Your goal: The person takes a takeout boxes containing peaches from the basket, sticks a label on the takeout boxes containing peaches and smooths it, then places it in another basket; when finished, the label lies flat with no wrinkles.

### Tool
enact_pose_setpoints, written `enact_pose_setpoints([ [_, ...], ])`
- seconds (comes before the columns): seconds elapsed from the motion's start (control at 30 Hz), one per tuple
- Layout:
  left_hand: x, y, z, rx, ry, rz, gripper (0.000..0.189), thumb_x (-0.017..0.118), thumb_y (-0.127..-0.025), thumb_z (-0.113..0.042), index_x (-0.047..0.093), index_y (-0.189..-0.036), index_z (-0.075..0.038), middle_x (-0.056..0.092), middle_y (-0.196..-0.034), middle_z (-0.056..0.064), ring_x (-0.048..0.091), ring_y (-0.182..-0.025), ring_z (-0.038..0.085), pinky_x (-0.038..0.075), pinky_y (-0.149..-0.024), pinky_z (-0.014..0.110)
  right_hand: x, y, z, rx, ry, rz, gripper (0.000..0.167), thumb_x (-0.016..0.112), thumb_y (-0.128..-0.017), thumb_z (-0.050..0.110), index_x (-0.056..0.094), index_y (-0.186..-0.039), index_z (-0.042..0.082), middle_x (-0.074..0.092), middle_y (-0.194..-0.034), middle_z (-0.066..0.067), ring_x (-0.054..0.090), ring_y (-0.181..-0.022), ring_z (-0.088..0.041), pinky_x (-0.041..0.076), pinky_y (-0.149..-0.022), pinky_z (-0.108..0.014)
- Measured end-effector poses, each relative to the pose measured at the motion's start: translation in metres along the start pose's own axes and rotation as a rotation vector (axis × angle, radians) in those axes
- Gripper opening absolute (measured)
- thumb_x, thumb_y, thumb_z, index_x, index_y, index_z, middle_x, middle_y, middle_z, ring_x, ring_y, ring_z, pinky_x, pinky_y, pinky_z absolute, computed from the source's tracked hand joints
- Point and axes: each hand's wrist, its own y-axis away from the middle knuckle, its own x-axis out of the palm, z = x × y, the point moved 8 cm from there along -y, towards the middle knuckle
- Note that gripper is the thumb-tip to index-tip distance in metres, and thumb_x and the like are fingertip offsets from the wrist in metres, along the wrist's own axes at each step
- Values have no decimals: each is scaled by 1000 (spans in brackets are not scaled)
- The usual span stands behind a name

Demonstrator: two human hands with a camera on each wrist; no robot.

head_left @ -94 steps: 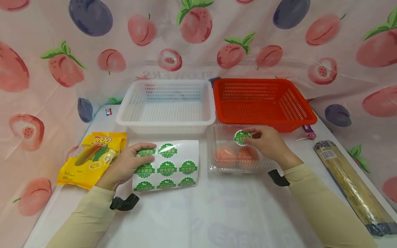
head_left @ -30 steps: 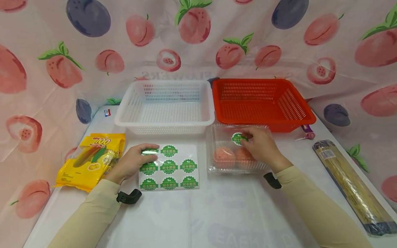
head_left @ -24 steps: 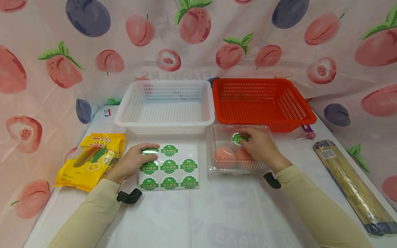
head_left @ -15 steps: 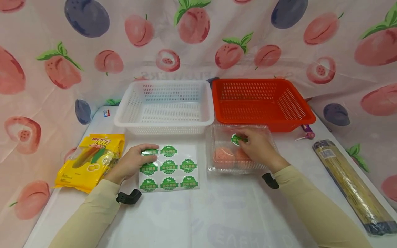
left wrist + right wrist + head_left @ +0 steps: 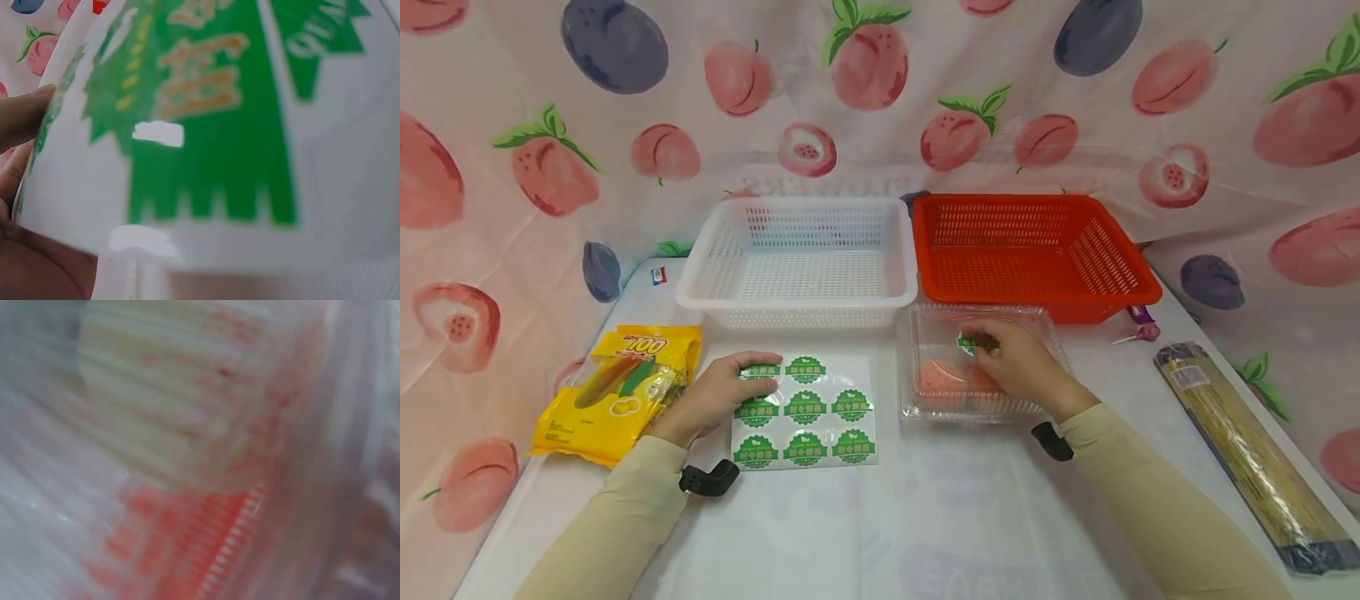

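Note:
My left hand (image 5: 718, 392) holds the left edge of a white sheet of stickers (image 5: 842, 375) printed with green badges. In the left wrist view the sheet (image 5: 212, 156) fills most of the picture, with fingers (image 5: 22, 119) at its edge. My right hand (image 5: 1015, 358) lies over a clear plastic clamshell box (image 5: 910, 408). Its fingertips press on a round green sticker (image 5: 966, 342) on the lid, covering part of it. Inside the box are peach-coloured round fruits (image 5: 940, 383). A pale, reddish fruit (image 5: 175, 394) shows blurred through plastic in the right wrist view.
Behind stand a white basket (image 5: 797, 302) and a red basket (image 5: 1037, 296). On the left lies a yellow snack bag (image 5: 617, 400). To the right are a lollipop (image 5: 1146, 332) and a long pack of thin sticks (image 5: 1247, 450). A small wrapped item (image 5: 658, 276) lies at back left.
The right hand has brought the sticker down from above the box onto the lid, and its fingertips have slid left over it. The left hand's sheet has lowered and lies flatter.

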Motion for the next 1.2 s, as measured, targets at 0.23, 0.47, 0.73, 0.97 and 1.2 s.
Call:
enact_pose_setpoints([
  [0.23,0,-2,1,-5,-22,-6,47,66,-98,-18,55,-142,-7,66,-114,18,70,-77,23,60,-71,33,1,0,0,-14,-4,6,30,64,-95,7,67,-124,4,70,-115,-10,64,-105,-29,51,-97,-49],
  [0.47,1,-7,2,26,-103,-18,55,66,-97,-19,47,-149,-12,55,-133,18,65,-91,24,56,-82,33,2,2,1,-24,-39,16,28,66,-94,9,68,-121,4,70,-113,-10,64,-104,-28,52,-96,-47],
  [0.73,0,-13,4,9,-172,-61,76,69,-95,-17,28,-159,-18,43,-144,21,60,-100,28,48,-97,44,0,3,0,-32,-111,20,25,66,-93,6,68,-118,2,70,-110,-11,64,-102,-27,52,-95,-48],
  [0.97,-8,-10,3,-16,-225,-88,78,70,-94,-23,26,-159,-18,33,-155,21,46,-128,40,37,-108,57,-10,5,4,-98,-143,-40,29,68,-92,2,68,-121,3,71,-111,-8,64,-103,-26,52,-94,-49],
  [1.2,-8,2,-13,29,-351,-81,74,70,-94,-33,34,-156,-16,20,-161,20,20,-145,45,20,-112,69,-28,17,4,-63,-109,-42,32,70,-94,12,66,-125,5,68,-116,-10,58,-104,-30,51,-92,-51],
])
